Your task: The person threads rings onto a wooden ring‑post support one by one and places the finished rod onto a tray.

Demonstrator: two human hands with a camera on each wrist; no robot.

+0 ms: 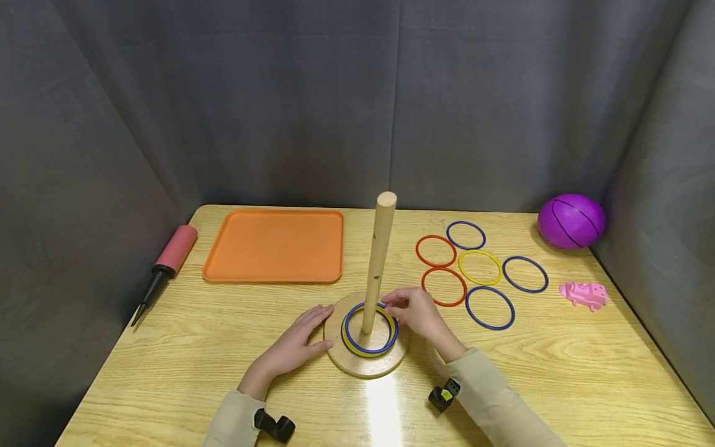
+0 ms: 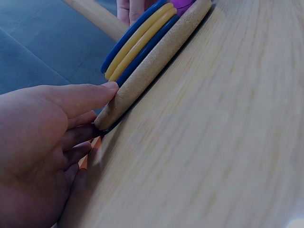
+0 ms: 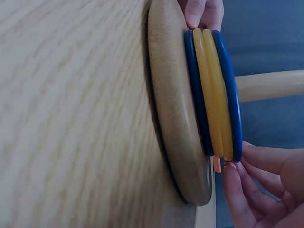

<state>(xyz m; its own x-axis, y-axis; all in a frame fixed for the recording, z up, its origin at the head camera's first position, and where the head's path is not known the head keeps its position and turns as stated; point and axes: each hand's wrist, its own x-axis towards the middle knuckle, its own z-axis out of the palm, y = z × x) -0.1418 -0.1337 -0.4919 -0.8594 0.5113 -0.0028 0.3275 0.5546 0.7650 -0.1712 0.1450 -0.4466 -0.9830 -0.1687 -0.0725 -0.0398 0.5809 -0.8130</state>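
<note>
A wooden post (image 1: pixel 381 248) stands upright on a round wooden base (image 1: pixel 365 370) in the middle of the table. Around its foot lies a stack: a lower blue ring (image 3: pixel 195 80), two yellow rings (image 3: pixel 210 90) and an upper blue ring (image 3: pixel 231 90). My right hand (image 1: pixel 420 315) pinches the upper blue ring at the stack's far right side, between thumb and fingertips. On the left side of the base, my left hand (image 1: pixel 293 349) rests with fingers extended and thumb spread, the thumb tip touching the base's edge in the left wrist view.
Red rings (image 1: pixel 436 251), a yellow ring (image 1: pixel 480 267) and several blue rings (image 1: pixel 490 308) lie flat to the right. Beyond them are a purple ball (image 1: pixel 572 221) and a pink toy (image 1: pixel 584 295). An orange tray (image 1: pixel 274 245) and a hand pump (image 1: pixel 167 264) lie left.
</note>
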